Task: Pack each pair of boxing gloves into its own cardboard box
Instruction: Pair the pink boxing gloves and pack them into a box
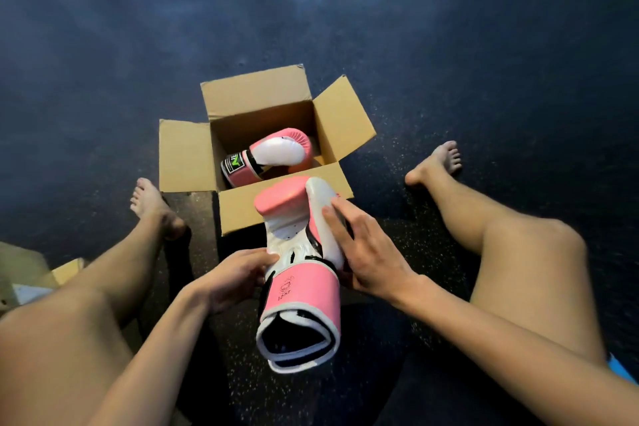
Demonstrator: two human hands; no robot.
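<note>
Now, our left hand [238, 277]: grips pink-and-white padded boxing glove [301, 287].
Our right hand [363, 247]: flat fingers press its side.
Brown cardboard box [256, 97]: matching glove [276, 152] inside.

The only view comes from a wide-angle camera on the person's head, facing forward and steeply down along the bare legs to the dark speckled floor [484, 45]. Nearest the lens, low in the centre, are the left hand [238, 278] and right hand [366, 252] with the pink glove [301, 290] between them, its cuff opening turned towards the camera. The open cardboard box [256, 97] lies just beyond, at mid-frame. The floor fills the upper half, and the lens bends the edges.
</note>
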